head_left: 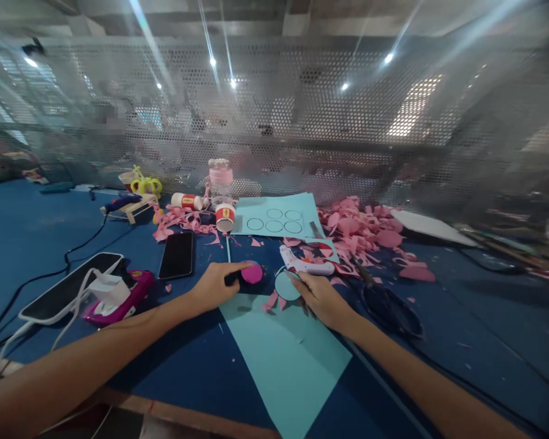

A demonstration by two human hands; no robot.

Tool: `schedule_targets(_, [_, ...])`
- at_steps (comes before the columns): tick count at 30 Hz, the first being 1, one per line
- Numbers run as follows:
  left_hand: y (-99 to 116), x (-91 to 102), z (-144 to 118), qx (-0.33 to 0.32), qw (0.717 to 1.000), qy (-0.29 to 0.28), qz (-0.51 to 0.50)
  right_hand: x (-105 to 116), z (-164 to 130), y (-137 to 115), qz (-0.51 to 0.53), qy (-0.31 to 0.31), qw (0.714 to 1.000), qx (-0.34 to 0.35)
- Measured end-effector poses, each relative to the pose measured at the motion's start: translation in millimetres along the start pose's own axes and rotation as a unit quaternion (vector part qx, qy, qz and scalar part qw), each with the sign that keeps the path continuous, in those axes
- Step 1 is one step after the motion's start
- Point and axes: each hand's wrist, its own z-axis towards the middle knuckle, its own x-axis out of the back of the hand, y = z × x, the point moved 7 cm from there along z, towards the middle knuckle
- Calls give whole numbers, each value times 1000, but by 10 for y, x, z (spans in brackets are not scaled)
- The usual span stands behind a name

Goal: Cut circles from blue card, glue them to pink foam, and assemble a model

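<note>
Pink round disc [252,272], light-blue paper circle [287,285]

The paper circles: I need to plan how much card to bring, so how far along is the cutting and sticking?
Done: a heap of pink cut-outs lies by the mesh. In hand: the left hand presses a pink disc; the right hand holds a cut blue circle beside the glue gun. Left: six drawn circles on the blue sheet are uncut, and the large blue sheet is mostly whole.

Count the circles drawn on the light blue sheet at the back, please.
6: two rows of three on the light blue sheet, left to right. None seem hidden.
</note>
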Motion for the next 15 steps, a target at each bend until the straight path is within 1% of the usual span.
schedule_targets(2, [-34, 41, -6, 31, 999, 13, -11, 35, -11, -19, 39, 19, 999, -7])
schedule_targets(4, [-59, 103, -26, 49, 998, 49, -13, 54, -11, -55, 61, 34, 997, -13])
schedule_targets(6, [-51, 151, -58, 42, 995, 86, -12, 59, 15, -108, 59, 50, 997, -13])
schedule_targets(7, [-29, 158, -73, 27, 995, 95, -13, 59, 39, -144, 48, 61, 997, -10])
schedule_targets(9, [22, 143, -97, -10, 995, 93, -22, 47, 112, -229, 15, 83, 996, 3])
schedule_targets(11, [29, 115, -103, -18, 995, 83, -43, 6, 204, -316, -6, 94, 995, 15])
schedule_targets(15, [-92, 85, -73, 61, 988, 78, -119, -163, 348, -431, 33, 69, 997, 25])
